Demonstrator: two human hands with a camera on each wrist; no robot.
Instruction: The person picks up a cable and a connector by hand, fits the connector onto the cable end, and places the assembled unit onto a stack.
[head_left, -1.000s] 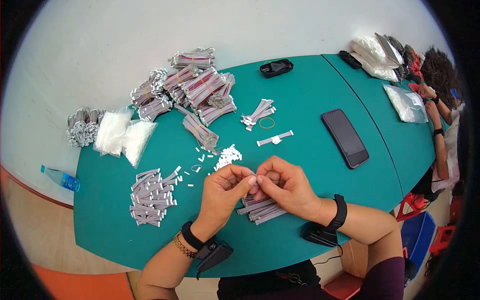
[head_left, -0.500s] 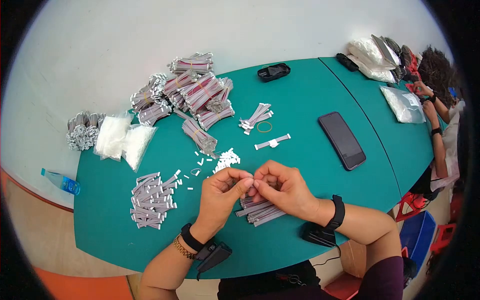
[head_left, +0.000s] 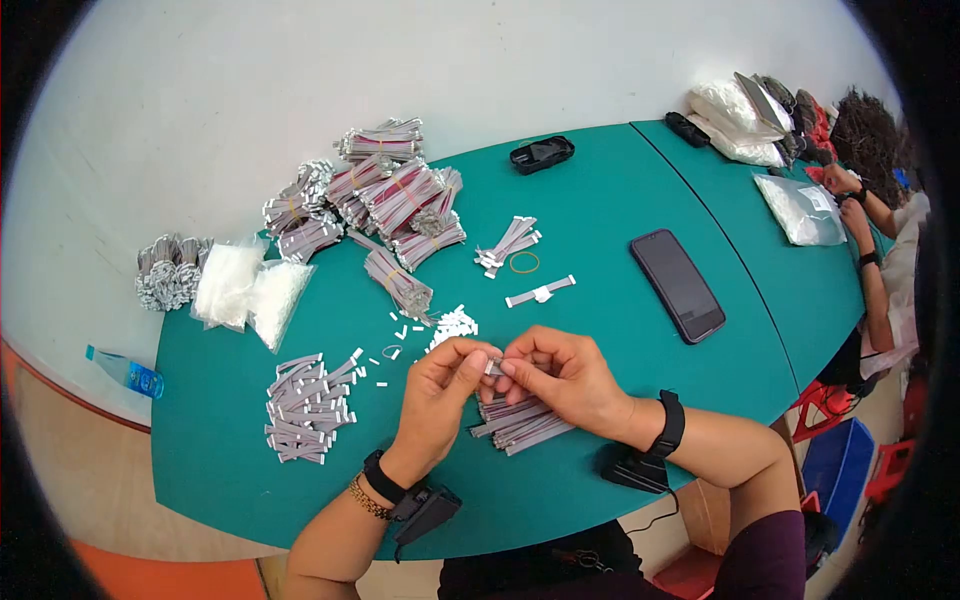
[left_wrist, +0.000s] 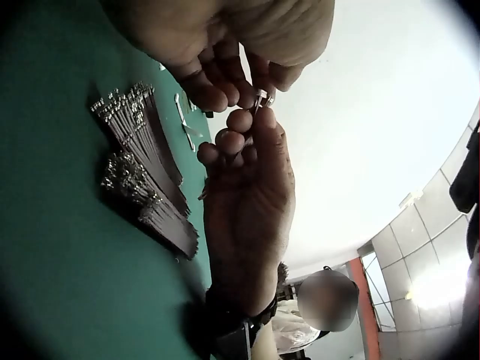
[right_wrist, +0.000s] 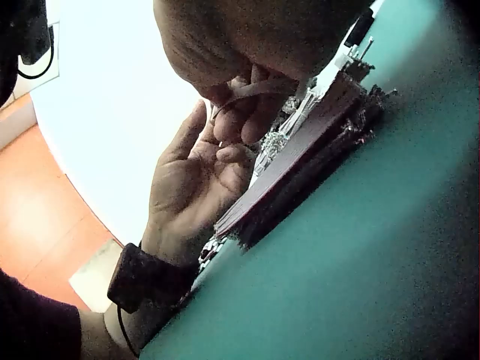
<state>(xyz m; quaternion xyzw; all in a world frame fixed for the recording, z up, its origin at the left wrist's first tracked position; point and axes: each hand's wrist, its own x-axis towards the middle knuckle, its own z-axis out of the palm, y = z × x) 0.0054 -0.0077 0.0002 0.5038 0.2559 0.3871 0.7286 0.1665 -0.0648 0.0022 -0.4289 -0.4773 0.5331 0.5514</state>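
Observation:
Both hands meet fingertip to fingertip over the green table. The left hand (head_left: pixel 432 405) pinches a short grey strip with a white end (head_left: pixel 492 368) between thumb and forefinger. On the same small piece, the right hand (head_left: pixel 575 385) has its thumb and forefinger closed; in the right wrist view a pale flat strip (right_wrist: pixel 262 88) runs by the fingers. A bundle of grey strips (head_left: pixel 525 428) lies beneath the right hand. Small white pieces (head_left: pixel 455 327) are heaped just beyond the left hand. To its left spreads a pile of short grey strips with white ends (head_left: pixel 305 405).
Banded grey bundles (head_left: pixel 400 195) are stacked at the back left, near bags of white pieces (head_left: pixel 277 300). A phone (head_left: pixel 677 285) lies at the right. Farther back are a black case (head_left: pixel 542 154) and a rubber band (head_left: pixel 524 262). Another person's arms (head_left: pixel 872 250) rest at the far right.
The hands have shifted slightly left, and the white end of the small strip now shows between the fingertips. The whole head view has drifted a little.

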